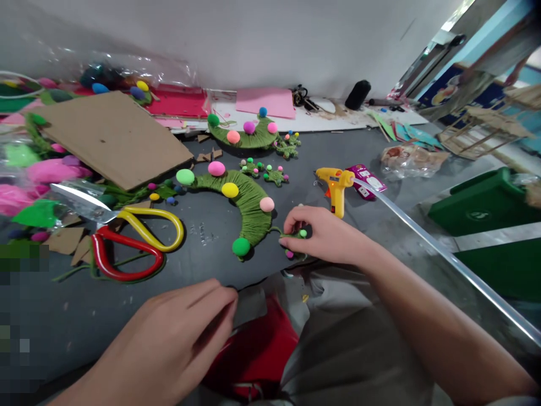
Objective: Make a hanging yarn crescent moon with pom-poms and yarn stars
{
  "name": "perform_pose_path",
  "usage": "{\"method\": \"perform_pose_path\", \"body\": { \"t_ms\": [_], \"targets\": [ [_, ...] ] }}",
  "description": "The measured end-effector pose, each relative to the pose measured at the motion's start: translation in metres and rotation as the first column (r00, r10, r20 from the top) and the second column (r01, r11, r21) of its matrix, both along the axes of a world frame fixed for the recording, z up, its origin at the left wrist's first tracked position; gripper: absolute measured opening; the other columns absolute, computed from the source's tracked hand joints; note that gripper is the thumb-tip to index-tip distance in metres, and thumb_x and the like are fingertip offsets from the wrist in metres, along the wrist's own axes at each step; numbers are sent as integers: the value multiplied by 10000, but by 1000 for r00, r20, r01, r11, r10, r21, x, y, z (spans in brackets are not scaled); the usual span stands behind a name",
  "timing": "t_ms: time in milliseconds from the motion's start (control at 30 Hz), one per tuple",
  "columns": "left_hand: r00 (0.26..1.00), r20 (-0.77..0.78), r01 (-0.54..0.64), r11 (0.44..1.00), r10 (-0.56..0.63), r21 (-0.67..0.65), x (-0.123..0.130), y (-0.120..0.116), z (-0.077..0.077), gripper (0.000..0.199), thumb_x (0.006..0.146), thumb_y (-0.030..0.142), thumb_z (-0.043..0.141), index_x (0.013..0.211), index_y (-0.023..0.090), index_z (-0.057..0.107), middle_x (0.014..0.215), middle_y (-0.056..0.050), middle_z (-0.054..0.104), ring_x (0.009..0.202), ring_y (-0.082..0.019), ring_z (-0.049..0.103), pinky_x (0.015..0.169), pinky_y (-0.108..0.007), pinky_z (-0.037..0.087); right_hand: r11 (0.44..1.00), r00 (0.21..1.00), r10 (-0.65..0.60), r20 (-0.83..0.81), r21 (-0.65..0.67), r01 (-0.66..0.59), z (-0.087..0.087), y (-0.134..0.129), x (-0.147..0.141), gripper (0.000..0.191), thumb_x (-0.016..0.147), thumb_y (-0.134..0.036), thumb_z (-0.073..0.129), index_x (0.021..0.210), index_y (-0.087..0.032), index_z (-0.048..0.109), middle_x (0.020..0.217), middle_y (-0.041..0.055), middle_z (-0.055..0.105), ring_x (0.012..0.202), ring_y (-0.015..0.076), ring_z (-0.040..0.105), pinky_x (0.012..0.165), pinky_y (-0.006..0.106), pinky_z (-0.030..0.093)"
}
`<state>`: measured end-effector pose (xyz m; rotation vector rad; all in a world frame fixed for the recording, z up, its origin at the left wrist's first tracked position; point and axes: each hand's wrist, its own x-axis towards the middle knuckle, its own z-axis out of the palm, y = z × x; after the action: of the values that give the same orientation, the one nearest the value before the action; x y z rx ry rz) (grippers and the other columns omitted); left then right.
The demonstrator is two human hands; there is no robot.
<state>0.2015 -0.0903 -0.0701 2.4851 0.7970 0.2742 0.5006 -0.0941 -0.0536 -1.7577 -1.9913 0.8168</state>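
Head view: your right hand (325,232) has its thumb and forefinger drawn narrow, pinching the small yarn piece (302,234) close to the near edge of the desk (296,197). One green ball and one pink ball peek out around those fingers, but most of the piece is hidden beneath them. Your left hand (177,330) is curled, its fingers close together, nearer to you; you cannot tell from this angle whether anything sits inside them.

Just left of your right fingers lies the green crescent (249,206), with a thin strand (275,229) running from its side towards your pinch. Keep that strand slack, since a tug would probably drag the crescent along or loosen its wrapping. Grip the yarn rather than the balls, which look likely to pop off if squeezed sideways, and bring your left fingers across to steady the piece if it twists.

Beyond your right fingers stands the glue gun (333,183), an orange glow on its body; treat it as hot and mind your knuckles. The scissors (127,231) lie open beyond your left fingers.
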Motion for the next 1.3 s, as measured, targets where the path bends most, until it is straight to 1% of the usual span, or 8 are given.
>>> {"method": "perform_pose_path", "body": {
  "t_ms": [133,200,333,433,733,900,1100,1300],
  "targets": [
    [981,77,-148,942,179,-301,13,3,0,192,953,335,543,1081,267,670,979,-20,717,820,-155,679,697,-219,515,990,965,-111,-239,-112,86,-3,5,-4,196,830,-367,707,820,-196,612,750,-15,635,675,120,569,613,247,424],
    [949,107,-216,856,297,-469,22,5,-2,229,942,387,570,1110,268,670,1003,-27,728,859,-172,692,732,-239,545,979,916,-173,-361,-164,120,-4,8,-9,245,816,-393,727,827,-192,588,694,-23,598,618,109,537,560,235,405],
    [851,146,-241,622,504,-745,36,9,-2,369,895,495,626,1138,222,672,1058,-80,736,934,-233,708,792,-322,593,964,838,-245,-487,-211,160,-4,11,-25,277,811,-402,743,839,-192,565,674,-29,588,590,98,523,536,224,387],
    [830,145,-213,546,539,-811,39,7,-4,409,875,518,652,1156,221,667,1100,-90,729,980,-244,702,835,-340,593,962,815,-258,-518,-212,170,-5,7,-37,280,817,-409,739,832,-196,558,685,-25,604,605,104,539,551,231,411],
    [839,106,-197,478,534,-856,38,2,-15,473,872,520,662,1249,235,627,1182,-106,702,1055,-262,692,877,-368,589,973,836,-223,-501,-173,156,-16,-15,-56,195,878,-372,662,895,-211,555,770,-23,607,686,110,563,597,232,460],
    [813,84,-276,507,576,-816,31,9,-12,510,858,530,669,1257,216,616,1258,-126,668,1075,-266,683,882,-364,589,974,865,-226,-448,-123,190,-18,-17,-53,186,885,-371,656,907,-213,561,797,-19,621,714,109,573,638,238,461],
    [782,72,-347,528,619,-775,23,18,-5,491,833,526,695,1208,220,617,1135,-98,707,984,-241,696,802,-319,599,963,839,-268,-473,-134,232,-17,-8,-46,217,880,-401,669,898,-212,564,768,-20,627,694,115,579,611,236,448],
    [763,149,-223,473,629,-852,47,14,1,415,844,495,696,1106,179,631,1103,-99,702,999,-232,683,853,-341,582,970,811,-237,-535,-181,163,-12,-3,-44,228,876,-398,682,897,-196,580,739,-18,640,656,113,577,593,232,442]
  ]
}}
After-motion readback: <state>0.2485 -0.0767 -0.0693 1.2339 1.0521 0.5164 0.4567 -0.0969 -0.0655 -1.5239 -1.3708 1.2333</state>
